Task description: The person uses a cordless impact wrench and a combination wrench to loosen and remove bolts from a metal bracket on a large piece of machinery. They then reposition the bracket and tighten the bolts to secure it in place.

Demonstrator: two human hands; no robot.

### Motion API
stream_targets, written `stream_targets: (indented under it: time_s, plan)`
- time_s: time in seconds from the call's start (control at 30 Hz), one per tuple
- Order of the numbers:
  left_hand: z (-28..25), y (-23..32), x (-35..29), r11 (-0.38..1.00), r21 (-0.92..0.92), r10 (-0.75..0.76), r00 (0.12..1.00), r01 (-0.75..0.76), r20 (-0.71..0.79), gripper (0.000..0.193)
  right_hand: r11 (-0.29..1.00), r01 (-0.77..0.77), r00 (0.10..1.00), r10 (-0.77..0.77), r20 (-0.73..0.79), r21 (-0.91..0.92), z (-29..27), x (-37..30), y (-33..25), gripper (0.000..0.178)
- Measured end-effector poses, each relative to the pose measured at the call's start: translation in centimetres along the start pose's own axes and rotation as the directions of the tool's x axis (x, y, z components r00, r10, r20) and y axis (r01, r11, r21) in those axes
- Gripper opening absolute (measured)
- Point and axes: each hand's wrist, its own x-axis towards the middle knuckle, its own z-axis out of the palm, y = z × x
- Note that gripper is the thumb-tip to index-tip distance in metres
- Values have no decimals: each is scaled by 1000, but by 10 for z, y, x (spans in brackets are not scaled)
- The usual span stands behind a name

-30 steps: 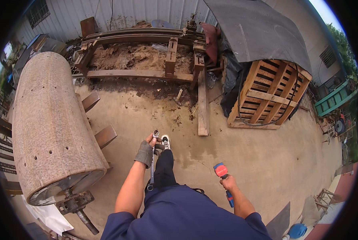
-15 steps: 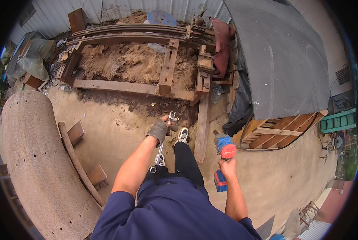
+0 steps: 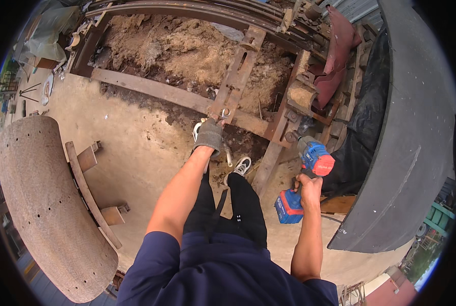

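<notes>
My left hand (image 3: 208, 136), in a grey fingerless glove, is closed around a spanner; its shiny ring end (image 3: 225, 112) shows past the fingers, near the slotted crossbar (image 3: 236, 76) of a rusty steel frame. A short pale metal rod (image 3: 228, 155) sticks out beside the glove; whether the hand holds it I cannot tell. My bare right hand (image 3: 309, 186) grips a blue and red cordless impact wrench (image 3: 315, 157) by its handle, battery at the bottom. The tool's nose points at the frame's near right corner (image 3: 284, 120); whether they touch is unclear.
Reddish-brown dirt (image 3: 172, 51) fills the frame. A long curved perforated plate (image 3: 49, 204) stands at left. A large dark grey sheet (image 3: 416, 153) and black plastic (image 3: 363, 132) flank the right. A timber beam (image 3: 269, 166) lies near my feet on the concrete floor (image 3: 131, 148).
The view has moved closer to the frame and turned. My left hand has come up to the slotted crossbar, and the impact wrench has come near the frame's right corner. Both tools stay held.
</notes>
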Motion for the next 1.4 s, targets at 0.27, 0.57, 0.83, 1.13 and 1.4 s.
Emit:
stream_targets:
  time_s: [0.27,0.57,0.83,1.13,1.4]
  plan:
    - [30,82,133,913,362,189,981,-188,33,35,989,-77,997,72,-41,-126,36,10,-13,6]
    - [68,106,165,344,685,385,762,-642,521,60,976,-205,978,201,-57,-74,94,2,-17,12]
    - [86,94,139,50,363,381,354,-930,854,63,961,-271,962,268,-53,-47,99,2,-23,12]
    - [111,75,137,-136,365,267,320,-921,909,49,961,-258,966,252,-62,-100,93,12,-21,9]
    - [96,98,133,-185,394,288,334,-900,898,66,979,-203,979,203,6,4,67,30,-26,22]
